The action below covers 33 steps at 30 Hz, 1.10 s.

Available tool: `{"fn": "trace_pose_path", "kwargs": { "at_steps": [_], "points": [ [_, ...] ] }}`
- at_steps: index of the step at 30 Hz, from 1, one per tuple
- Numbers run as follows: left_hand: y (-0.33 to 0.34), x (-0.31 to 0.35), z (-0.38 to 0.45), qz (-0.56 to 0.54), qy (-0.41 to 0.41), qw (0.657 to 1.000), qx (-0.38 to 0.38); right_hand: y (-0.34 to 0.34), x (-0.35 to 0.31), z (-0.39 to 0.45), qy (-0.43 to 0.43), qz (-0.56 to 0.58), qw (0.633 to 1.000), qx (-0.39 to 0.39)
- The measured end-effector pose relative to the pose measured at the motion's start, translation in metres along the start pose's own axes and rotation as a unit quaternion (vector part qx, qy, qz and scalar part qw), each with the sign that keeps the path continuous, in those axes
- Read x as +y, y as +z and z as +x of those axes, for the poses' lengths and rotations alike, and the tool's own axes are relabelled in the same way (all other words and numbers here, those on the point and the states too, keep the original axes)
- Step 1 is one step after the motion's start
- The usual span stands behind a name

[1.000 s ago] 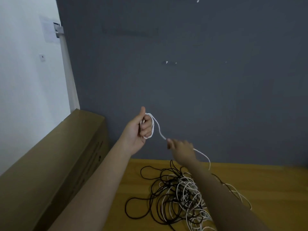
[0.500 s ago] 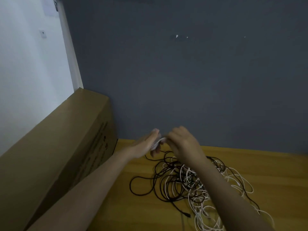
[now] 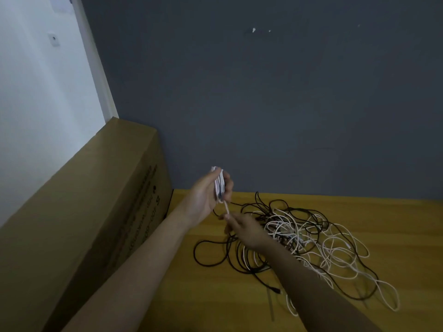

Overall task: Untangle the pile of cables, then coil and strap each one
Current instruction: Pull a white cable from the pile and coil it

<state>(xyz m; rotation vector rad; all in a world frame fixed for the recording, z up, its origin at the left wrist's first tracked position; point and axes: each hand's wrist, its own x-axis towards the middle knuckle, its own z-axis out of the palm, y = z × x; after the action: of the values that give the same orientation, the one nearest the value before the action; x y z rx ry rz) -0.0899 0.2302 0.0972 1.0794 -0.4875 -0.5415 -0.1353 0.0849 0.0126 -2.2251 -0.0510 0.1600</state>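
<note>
White coil (image 3: 219, 184) gripped in left hand (image 3: 206, 197); tail running straight down, pinched by right hand (image 3: 242, 230) just below coil.

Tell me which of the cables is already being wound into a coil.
The white cable gripped in the left hand; its tail runs down to the right hand. The other black and white cables lie tangled on the wooden floor.

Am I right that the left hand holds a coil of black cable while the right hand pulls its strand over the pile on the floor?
Not quite: the head view shows the coil in the left hand is white, not black. The right hand does pull its strand over the pile on the floor.
</note>
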Motion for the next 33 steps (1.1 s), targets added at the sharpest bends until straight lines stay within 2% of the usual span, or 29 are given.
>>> {"fn": "trace_pose_path", "kwargs": {
  "at_steps": [2, 4, 5, 6, 8, 9, 10, 14, 18, 21, 23, 25, 28, 31, 33],
  "points": [
    [0.000, -0.010, 0.009, 0.101, 0.020, 0.993, 0.054, 0.017, 0.001, -0.007, -0.031, -0.092, 0.994, -0.040],
    [-0.005, -0.023, 0.014, 0.266, 0.022, 0.961, 0.077, 0.024, -0.001, -0.015, -0.095, -0.138, 0.985, -0.040],
    [-0.010, -0.031, 0.013, 0.362, 0.004, 0.930, 0.054, 0.024, -0.003, -0.019, -0.121, -0.136, 0.983, -0.033],
    [-0.017, -0.038, 0.011, 0.470, -0.034, 0.882, 0.013, 0.021, -0.003, -0.021, -0.132, -0.118, 0.984, -0.023],
    [-0.028, -0.052, 0.007, 0.655, -0.098, 0.746, -0.060, 0.009, 0.002, -0.024, -0.122, -0.071, 0.990, 0.008],
    [-0.030, -0.055, 0.006, 0.696, -0.105, 0.706, -0.074, 0.001, 0.008, -0.025, -0.104, -0.060, 0.993, 0.019],
    [-0.030, -0.056, 0.003, 0.702, -0.107, 0.700, -0.076, -0.007, 0.017, -0.025, -0.080, -0.064, 0.994, 0.024],
    [-0.030, -0.051, 0.006, 0.636, -0.162, 0.745, -0.117, -0.034, 0.069, -0.027, 0.022, -0.133, 0.989, 0.060],
    [-0.018, -0.036, 0.012, 0.503, -0.173, 0.837, -0.131, -0.045, 0.077, -0.015, 0.046, -0.155, 0.980, 0.112],
    [-0.002, -0.016, 0.027, 0.371, -0.129, 0.915, -0.087, -0.073, 0.036, 0.007, 0.032, -0.059, 0.970, 0.233],
    [0.010, 0.006, 0.040, 0.305, -0.065, 0.949, -0.045, -0.104, -0.009, 0.019, -0.009, 0.034, 0.946, 0.321],
    [0.025, 0.029, 0.052, 0.272, 0.005, 0.962, -0.010, -0.139, -0.065, 0.027, -0.080, 0.112, 0.912, 0.385],
    [0.046, 0.058, 0.065, 0.262, 0.073, 0.962, 0.024, -0.182, -0.142, 0.031, -0.189, 0.157, 0.880, 0.406],
    [0.053, 0.077, 0.067, 0.200, 0.099, 0.973, 0.058, -0.193, -0.164, 0.037, -0.197, 0.091, 0.886, 0.409],
    [0.048, 0.084, 0.062, 0.140, 0.103, 0.982, 0.074, -0.182, -0.149, 0.039, -0.177, 0.127, 0.905, 0.366]
  ]
}}
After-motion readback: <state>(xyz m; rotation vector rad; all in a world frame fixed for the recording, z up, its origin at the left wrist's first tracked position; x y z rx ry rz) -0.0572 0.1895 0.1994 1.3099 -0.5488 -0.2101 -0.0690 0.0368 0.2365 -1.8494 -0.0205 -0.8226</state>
